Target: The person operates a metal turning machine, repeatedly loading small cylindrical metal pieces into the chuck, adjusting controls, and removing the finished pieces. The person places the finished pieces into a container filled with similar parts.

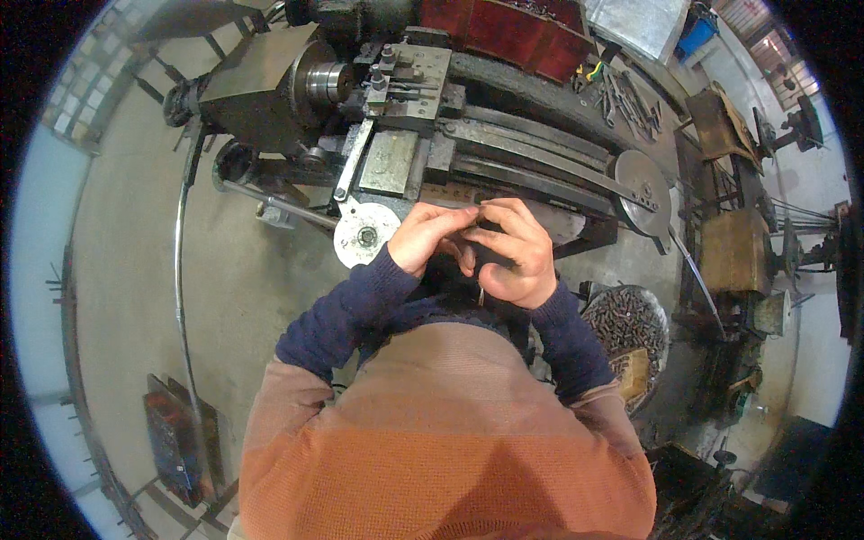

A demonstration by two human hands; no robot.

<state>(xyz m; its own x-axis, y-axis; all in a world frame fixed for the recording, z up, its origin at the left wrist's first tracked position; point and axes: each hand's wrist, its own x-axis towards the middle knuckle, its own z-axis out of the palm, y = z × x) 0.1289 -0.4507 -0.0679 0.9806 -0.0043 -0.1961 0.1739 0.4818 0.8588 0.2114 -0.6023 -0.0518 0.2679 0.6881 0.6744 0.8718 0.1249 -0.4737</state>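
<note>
My left hand and my right hand meet in front of my body, fingers bent and fingertips close together. Both hands are closed in a pinch; whatever lies between the fingertips is too small or hidden to name. Below the right fingers a thin, pale sliver shows, and I cannot tell what it is. Just left of my left hand is a round white handwheel of a metal lathe. Beyond the hands stretch the lathe's bed rails, with the tool post and chuck farther to the left.
A red metal box stands behind the lathe. Pliers and wrenches lie on the far right ledge. To my right, a round basin holds many small metal pieces. A large wheel and a long lever jut from the machine.
</note>
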